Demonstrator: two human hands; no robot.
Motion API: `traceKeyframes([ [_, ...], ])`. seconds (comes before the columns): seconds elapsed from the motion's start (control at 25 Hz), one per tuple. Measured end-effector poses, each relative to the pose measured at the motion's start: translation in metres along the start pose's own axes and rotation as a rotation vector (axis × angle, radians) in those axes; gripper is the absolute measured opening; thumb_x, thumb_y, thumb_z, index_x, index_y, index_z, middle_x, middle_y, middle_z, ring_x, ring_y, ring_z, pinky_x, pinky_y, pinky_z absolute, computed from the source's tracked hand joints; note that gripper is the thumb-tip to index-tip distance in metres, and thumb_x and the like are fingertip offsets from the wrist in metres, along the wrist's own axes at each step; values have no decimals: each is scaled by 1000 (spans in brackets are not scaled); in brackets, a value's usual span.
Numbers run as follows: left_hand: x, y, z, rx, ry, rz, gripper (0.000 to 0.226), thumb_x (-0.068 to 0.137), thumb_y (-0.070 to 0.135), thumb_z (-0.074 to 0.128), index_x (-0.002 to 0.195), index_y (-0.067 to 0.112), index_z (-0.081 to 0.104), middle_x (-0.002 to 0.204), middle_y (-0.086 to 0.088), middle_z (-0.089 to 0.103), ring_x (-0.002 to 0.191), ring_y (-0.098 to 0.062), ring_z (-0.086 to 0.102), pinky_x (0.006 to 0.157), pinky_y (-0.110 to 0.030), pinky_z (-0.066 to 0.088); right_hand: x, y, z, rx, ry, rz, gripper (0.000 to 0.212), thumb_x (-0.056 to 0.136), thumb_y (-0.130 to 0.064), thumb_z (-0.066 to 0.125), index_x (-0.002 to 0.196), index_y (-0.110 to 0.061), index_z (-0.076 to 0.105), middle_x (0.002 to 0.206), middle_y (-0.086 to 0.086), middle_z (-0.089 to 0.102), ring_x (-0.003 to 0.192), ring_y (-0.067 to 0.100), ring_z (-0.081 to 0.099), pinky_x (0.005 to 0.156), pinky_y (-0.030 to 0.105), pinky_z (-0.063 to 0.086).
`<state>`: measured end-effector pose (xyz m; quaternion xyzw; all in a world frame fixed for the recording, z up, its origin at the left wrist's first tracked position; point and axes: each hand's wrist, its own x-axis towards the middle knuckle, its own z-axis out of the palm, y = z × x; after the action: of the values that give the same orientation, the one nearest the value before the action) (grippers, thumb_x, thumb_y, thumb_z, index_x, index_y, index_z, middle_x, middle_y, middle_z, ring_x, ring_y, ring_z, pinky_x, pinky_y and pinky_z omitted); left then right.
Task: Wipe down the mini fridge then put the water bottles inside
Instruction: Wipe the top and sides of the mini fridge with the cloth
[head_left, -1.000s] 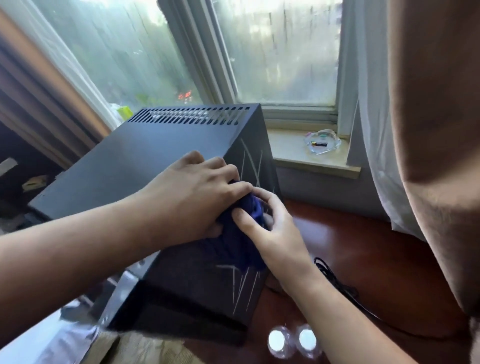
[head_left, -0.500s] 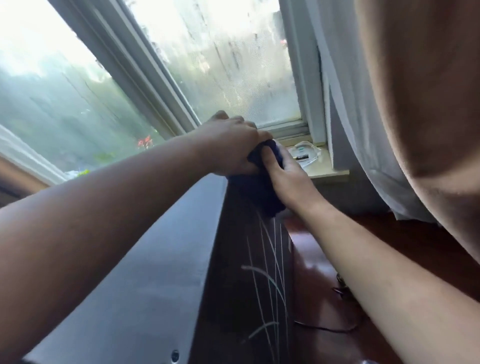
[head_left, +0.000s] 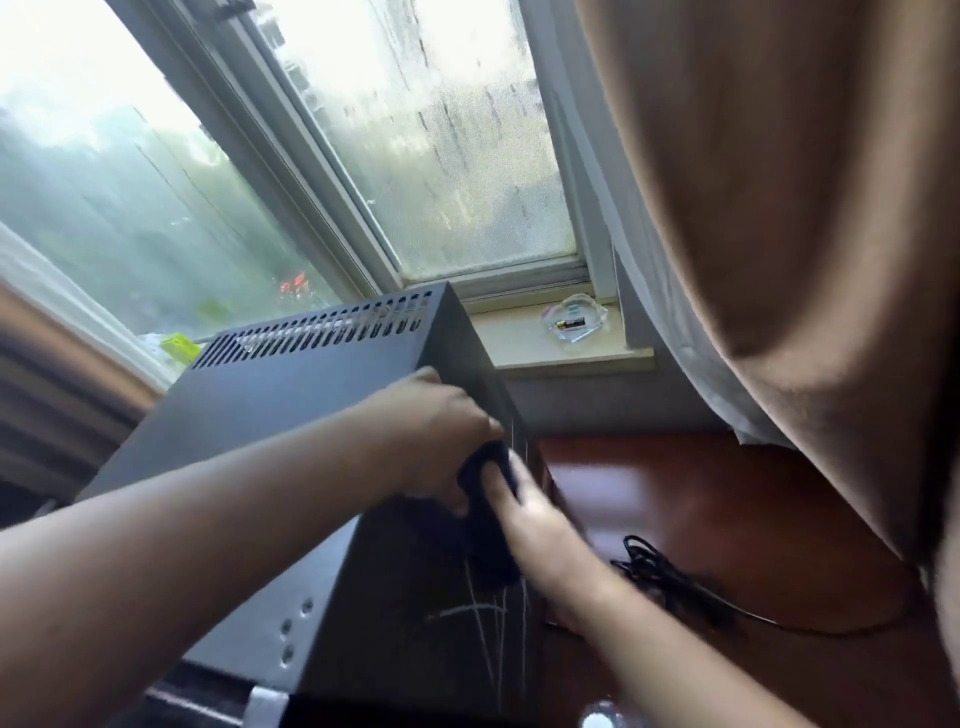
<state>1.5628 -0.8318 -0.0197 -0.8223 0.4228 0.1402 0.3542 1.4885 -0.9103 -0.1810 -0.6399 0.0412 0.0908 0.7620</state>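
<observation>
The black mini fridge (head_left: 291, 415) stands below the window, its vented top toward me and its scratched right side facing the wooden table. A dark blue cloth (head_left: 491, 525) is pressed against the top right edge and right side of the fridge. My left hand (head_left: 431, 431) lies over the cloth from the top. My right hand (head_left: 530, 519) presses the cloth against the fridge's side. One clear water bottle cap (head_left: 597, 717) shows at the bottom edge of the view.
A black power cord (head_left: 670, 577) lies coiled on the red-brown table (head_left: 727, 519) right of the fridge. A clear dish with a battery (head_left: 574, 323) sits on the window sill. A tan curtain (head_left: 779, 208) hangs at the right.
Both hands slid the cloth from the fridge's far top corner back toward me along the right edge. My head has pulled back, so the fridge's top shows again.
</observation>
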Motion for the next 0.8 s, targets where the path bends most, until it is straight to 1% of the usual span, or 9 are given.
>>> traceKeyframes([
  [0.04, -8, 14, 3, -6, -41, 8, 64, 74, 62, 77, 127, 32, 61, 121, 10, 70, 117, -19, 64, 98, -39, 39, -18, 7, 4, 0, -48, 38, 38, 98, -66, 44, 135, -64, 40, 137, -23, 62, 123, -11, 56, 99, 8, 41],
  [0.2, -41, 60, 20, 0, -127, -23, 61, 72, 53, 80, 124, 28, 60, 119, 6, 69, 115, -21, 64, 96, -38, 38, -70, 24, 6, -57, -231, 143, 53, 96, -71, 43, 145, -73, 25, 138, -26, 63, 128, 0, 59, 112, 26, 44],
  [0.28, -58, 76, 28, 42, -34, -66, 60, 79, 49, 74, 131, 28, 54, 125, 6, 66, 121, -21, 60, 106, -38, 37, -77, 24, 1, -26, -300, 106, 58, 100, -59, 50, 152, -63, 25, 140, -23, 63, 131, 3, 59, 115, 32, 44],
  [0.36, -74, 93, 33, 39, 82, -177, 59, 85, 41, 66, 140, 27, 51, 137, 4, 62, 131, -22, 57, 117, -40, 32, -75, 20, -2, 40, -331, 50, 57, 104, -35, 58, 156, -42, 36, 142, -17, 63, 132, 1, 57, 118, 35, 43],
  [0.44, -83, 117, 41, -46, 261, -297, 61, 85, 32, 67, 144, 26, 55, 151, -1, 57, 140, -23, 52, 122, -42, 32, -67, 13, -6, 83, -340, 64, 53, 100, -20, 61, 148, -37, 49, 131, -5, 72, 121, 10, 68, 106, 39, 53],
  [0.52, -86, 154, 53, -293, 509, -401, 56, 83, 26, 70, 139, 25, 61, 145, -1, 60, 131, -22, 58, 113, -38, 43, -56, 8, -15, 60, -389, 81, 48, 94, -13, 60, 135, -37, 61, 115, 4, 78, 107, 19, 73, 83, 34, 60],
  [0.56, -86, 177, 63, -465, 639, -455, 50, 87, 26, 68, 136, 24, 60, 134, 3, 62, 120, -20, 61, 105, -33, 48, -51, 7, -19, 68, -404, 79, 48, 92, -6, 58, 132, -31, 65, 114, 6, 78, 107, 22, 74, 80, 32, 59],
  [0.68, -81, 246, 94, -946, 834, -669, 37, 93, 29, 65, 129, 30, 56, 108, 14, 57, 96, -5, 61, 87, -23, 51, -39, 3, -26, 60, -324, 104, 57, 90, 15, 57, 142, -8, 57, 130, 20, 70, 123, 35, 66, 106, 48, 53],
  [0.8, -62, 298, 127, -1236, 767, -808, 39, 89, 39, 71, 125, 38, 55, 113, 20, 55, 109, -3, 61, 92, -19, 49, -30, 0, -25, 50, -279, 135, 58, 92, 12, 59, 145, -11, 54, 132, 19, 70, 121, 35, 67, 104, 53, 54],
])
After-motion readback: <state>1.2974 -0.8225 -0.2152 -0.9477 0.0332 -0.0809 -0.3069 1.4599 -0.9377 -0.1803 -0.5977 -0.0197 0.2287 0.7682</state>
